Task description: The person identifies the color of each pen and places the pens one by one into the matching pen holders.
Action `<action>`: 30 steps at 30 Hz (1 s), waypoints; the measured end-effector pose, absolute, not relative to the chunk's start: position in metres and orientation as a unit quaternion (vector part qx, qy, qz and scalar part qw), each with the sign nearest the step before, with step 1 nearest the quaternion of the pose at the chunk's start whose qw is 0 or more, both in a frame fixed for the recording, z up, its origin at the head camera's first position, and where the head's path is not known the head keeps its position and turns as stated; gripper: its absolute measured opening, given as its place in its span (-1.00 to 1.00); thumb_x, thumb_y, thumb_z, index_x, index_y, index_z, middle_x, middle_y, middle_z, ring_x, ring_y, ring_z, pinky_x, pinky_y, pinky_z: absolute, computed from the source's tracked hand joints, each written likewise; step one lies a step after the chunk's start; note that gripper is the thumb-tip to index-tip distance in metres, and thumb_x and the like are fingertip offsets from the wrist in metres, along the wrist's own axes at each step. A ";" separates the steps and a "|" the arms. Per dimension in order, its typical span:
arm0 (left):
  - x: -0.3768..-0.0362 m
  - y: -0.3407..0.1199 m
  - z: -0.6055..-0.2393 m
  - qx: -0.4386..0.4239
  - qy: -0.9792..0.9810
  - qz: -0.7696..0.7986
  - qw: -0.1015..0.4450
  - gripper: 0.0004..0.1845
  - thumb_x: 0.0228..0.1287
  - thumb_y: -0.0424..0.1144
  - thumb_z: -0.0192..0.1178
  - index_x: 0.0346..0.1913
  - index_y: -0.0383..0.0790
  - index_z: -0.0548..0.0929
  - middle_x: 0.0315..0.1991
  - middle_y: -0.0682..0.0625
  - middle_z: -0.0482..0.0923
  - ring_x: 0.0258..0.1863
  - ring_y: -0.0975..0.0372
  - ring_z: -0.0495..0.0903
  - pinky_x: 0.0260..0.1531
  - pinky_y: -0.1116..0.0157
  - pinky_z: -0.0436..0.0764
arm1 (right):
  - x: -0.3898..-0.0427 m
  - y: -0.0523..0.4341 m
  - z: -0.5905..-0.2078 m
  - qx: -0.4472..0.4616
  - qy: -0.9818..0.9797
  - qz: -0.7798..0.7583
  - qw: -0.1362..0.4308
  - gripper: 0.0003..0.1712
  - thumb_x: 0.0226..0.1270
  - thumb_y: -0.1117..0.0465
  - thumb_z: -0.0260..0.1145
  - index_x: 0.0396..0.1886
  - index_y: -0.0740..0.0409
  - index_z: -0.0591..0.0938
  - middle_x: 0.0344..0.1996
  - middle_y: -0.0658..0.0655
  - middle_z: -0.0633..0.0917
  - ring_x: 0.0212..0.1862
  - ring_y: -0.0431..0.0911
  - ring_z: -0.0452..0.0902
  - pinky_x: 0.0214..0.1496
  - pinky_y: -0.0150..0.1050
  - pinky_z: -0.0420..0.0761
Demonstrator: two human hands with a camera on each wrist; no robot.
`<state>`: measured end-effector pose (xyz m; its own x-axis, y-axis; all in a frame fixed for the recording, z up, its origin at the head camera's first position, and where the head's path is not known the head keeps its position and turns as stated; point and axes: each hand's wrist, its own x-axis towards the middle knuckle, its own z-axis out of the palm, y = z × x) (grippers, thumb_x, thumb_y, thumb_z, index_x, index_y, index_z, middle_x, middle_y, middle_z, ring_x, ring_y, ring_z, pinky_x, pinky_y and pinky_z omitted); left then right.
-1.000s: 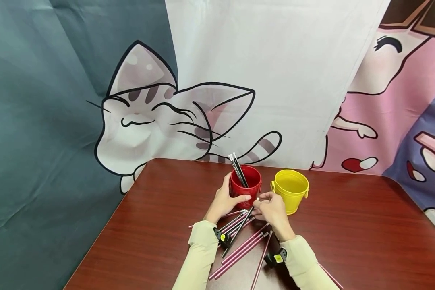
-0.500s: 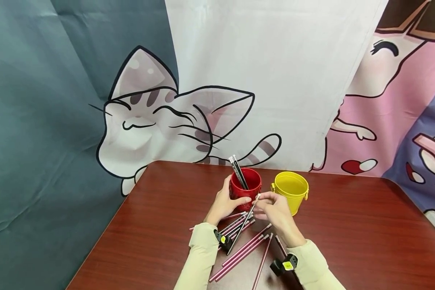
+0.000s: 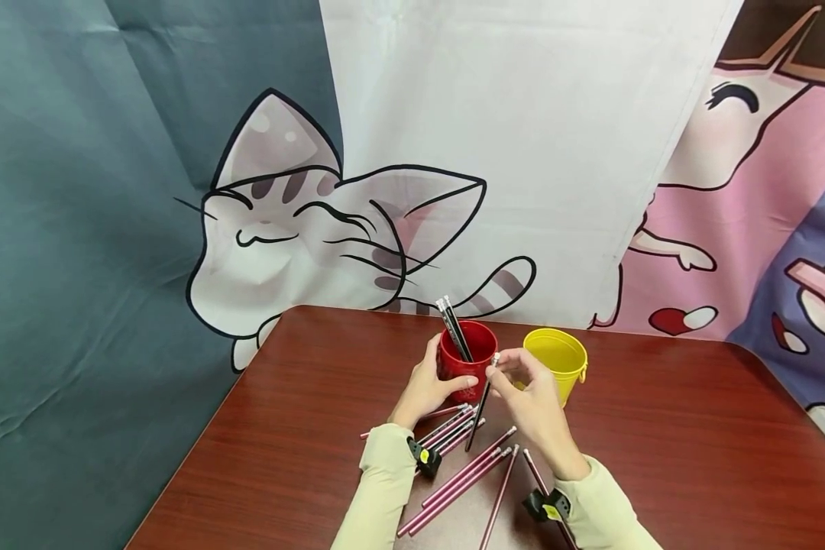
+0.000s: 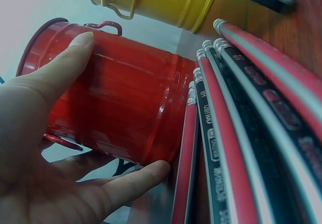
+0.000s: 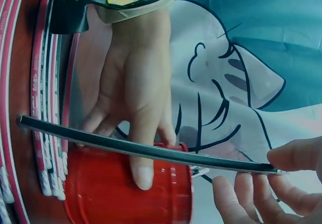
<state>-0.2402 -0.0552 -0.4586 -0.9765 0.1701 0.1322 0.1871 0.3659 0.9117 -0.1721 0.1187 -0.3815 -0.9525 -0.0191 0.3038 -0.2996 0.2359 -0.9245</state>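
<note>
My black pencil (image 5: 100, 141) pinched, the red pail (image 4: 121, 93) held
Nearest me, loose pencils (image 4: 256, 80) lie on the counter (image 3: 247, 458), roughly bunched, I'd say for easy reach. My right hand (image 3: 538, 405) is drawn to a pinch, thumb against fingertips, on the eraser end of that pencil, presumably so its shaft hangs free; it slants tip-down in front of the red pail. My left hand (image 3: 422, 389) lays its thumb over the pail's near wall, fingers curled round the side, likely to stop it tipping; black pencils (image 3: 456, 332) lean inside. Just right stands the yellow pail (image 3: 572, 374), a cloth (image 3: 419, 99) behind
</note>
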 end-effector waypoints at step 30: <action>-0.240 -0.055 -0.459 -0.117 -0.824 -0.554 0.020 -0.04 -0.09 0.03 0.40 0.35 0.24 0.05 0.19 0.09 0.37 0.14 0.24 0.40 0.16 0.17 0.38 | -0.161 0.099 -0.297 0.210 -0.797 0.496 0.274 -0.85 0.17 0.42 0.25 -0.24 0.31 0.54 -0.42 0.17 0.59 -0.45 -0.11 0.46 -0.44 -0.44 0.48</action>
<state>-0.2397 -0.0551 -0.4585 -0.9718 0.1705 0.1630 0.2154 0.3593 0.9080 -0.1607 0.0993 -0.2973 -0.7617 -0.0623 0.6450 -0.6065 0.4191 -0.6757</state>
